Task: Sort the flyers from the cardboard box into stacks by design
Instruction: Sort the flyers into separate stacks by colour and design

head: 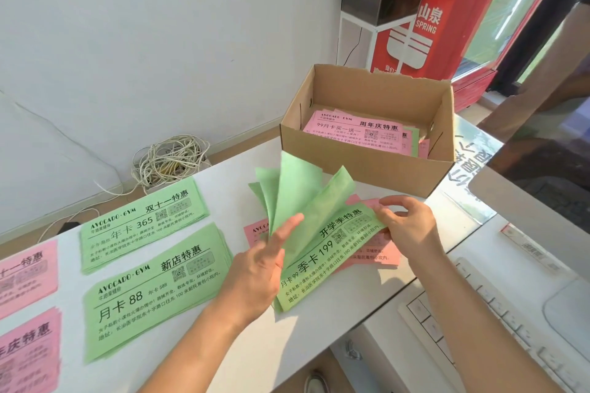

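A bundle of green flyers [322,252] lies over pink flyers [376,252] in the middle of the white table. My left hand [261,268] lifts several green sheets [297,191] up in a fan, its fingers straight against them. My right hand [405,223] pinches the far end of the flat green flyer. Behind them stands the open cardboard box [367,166], with pink and green flyers [360,131] inside. On the left lie two green stacks, one further back [140,223] and one nearer [153,290], and two pink stacks, upper [25,274] and lower [28,357].
A white keyboard [498,322] lies at the right front, with a monitor [539,166] above it. Tangled white cables [169,159] lie on the floor by the wall. A red cooler [447,19] and another person's arm [562,57] are at the far right.
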